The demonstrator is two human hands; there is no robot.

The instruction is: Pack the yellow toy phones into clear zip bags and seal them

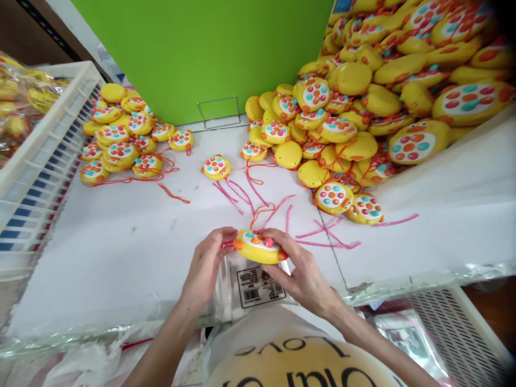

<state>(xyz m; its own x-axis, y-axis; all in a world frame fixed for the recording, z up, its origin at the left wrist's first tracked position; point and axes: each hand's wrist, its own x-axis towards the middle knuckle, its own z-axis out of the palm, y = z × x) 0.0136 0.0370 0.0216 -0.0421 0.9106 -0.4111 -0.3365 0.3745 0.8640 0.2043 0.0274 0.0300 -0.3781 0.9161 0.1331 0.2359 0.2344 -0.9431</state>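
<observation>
The right hand [296, 269] is holding a yellow duck toy [258, 247] with bright round buttons, thumb under it and fingers on top. The left hand [209, 258] is at the toy's other end, pinching a pink strip [228, 244] that sticks out there. Just under both hands are clear bags [258, 285] with a black-and-white label. An orange string loop [262, 210] lies just past the toy. Past the hands, more pink strips [328, 236] are spread on the white table [121, 252]. One lone duck toy [216, 167] sits farther out, ahead of the left hand. Way out to the left hand's left is a small pile of duck toys [121, 134]. Ahead and right of the right hand is a great big heap [342, 118]. A green board [209, 54] stands at the back.
</observation>
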